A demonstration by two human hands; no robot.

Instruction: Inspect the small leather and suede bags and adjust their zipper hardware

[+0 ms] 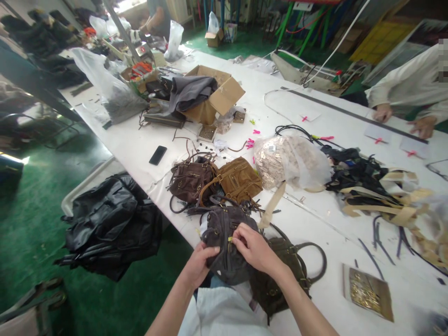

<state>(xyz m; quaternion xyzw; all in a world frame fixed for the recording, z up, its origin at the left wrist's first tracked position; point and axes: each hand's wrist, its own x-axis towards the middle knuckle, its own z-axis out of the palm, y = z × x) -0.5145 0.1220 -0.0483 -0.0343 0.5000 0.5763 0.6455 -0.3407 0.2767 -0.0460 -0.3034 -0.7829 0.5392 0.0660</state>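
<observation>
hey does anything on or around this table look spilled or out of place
Nothing looks clearly damaged. The glossy black pile sags over the edge of its pale bin, and small dark pieces and pink clips lie loose on the table, though that could just be normal clutter.

soft dark grey handbag point(226, 259) lies at the table point(140, 144) edge.
</observation>
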